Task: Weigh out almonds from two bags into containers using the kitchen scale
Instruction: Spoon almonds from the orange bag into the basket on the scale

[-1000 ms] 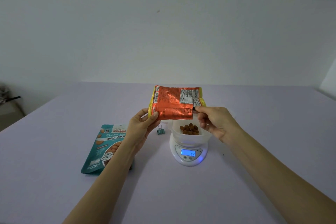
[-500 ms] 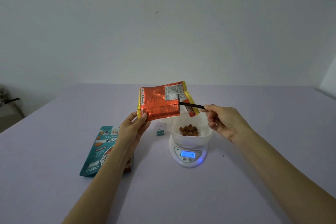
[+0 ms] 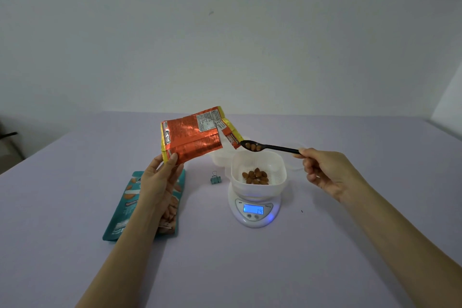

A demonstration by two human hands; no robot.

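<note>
My left hand [image 3: 161,177] holds an orange foil almond bag [image 3: 192,136] by its lower left corner, tilted with its open end toward the right. My right hand [image 3: 327,172] pinches the handle of a black spoon [image 3: 268,147] loaded with a few almonds, just outside the bag's mouth and above the white container [image 3: 258,170]. That container holds several almonds and stands on the white kitchen scale [image 3: 253,209], whose blue display reads 14. A teal almond bag [image 3: 130,207] lies flat on the table, partly under my left forearm.
A small binder clip [image 3: 215,179] stands on the lilac table [image 3: 250,270] left of the scale. Another white container [image 3: 220,159] sits behind the scale, mostly hidden by the orange bag. A wall rises beyond the table's far edge.
The orange bag has moved left and tilted. My right hand has drawn the spoon out of the bag to the right, now carrying almonds over the container.
</note>
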